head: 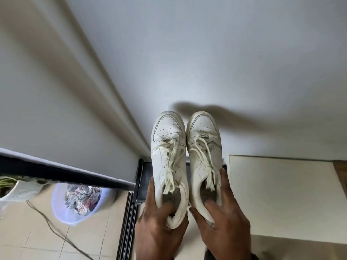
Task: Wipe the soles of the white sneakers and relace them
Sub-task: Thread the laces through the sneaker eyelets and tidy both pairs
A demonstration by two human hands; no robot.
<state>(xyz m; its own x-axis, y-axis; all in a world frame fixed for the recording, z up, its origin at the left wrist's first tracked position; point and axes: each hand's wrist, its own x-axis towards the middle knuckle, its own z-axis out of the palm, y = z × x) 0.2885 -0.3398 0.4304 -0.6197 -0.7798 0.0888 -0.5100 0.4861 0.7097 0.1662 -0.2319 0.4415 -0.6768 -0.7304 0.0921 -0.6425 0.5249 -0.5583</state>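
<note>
Left sneaker: the white leather low-top sneaker on the left (167, 156) is held up in front of the pale wall (225, 53), upper facing the camera.
Right sneaker: the matching white leather sneaker on the right (203, 152) is just beside it, the two toe caps almost touching.
Left hand: the left hand (159, 228) grips the left sneaker's heel, thumb tucked into the collar and fingers wrapped round the outer side.
Right hand: the right hand (223, 218) grips the right sneaker's heel in the same way, thumb in the opening and fingers up along the right flank.
Long axis: both shoes run near to far, heels near in the hands and toes far, so each hand sits at the near end of its own shoe.
Key relation: the soles face away from the camera, on the shoes' undersides; by my reading each shoe must be turned over before wiping can begin.
Laces: the cream flat laces (173, 160) sit loosely threaded, ends trailing towards the openings.
Hidden: sole condition cannot be seen; the wrists are cut off at the near edge.
Surroundings: a cream flat tabletop (281, 194) lies near right; a lilac plastic bin of crumpled scraps (62, 207) stands on the beige tiled floor (28, 231) near left.
</note>
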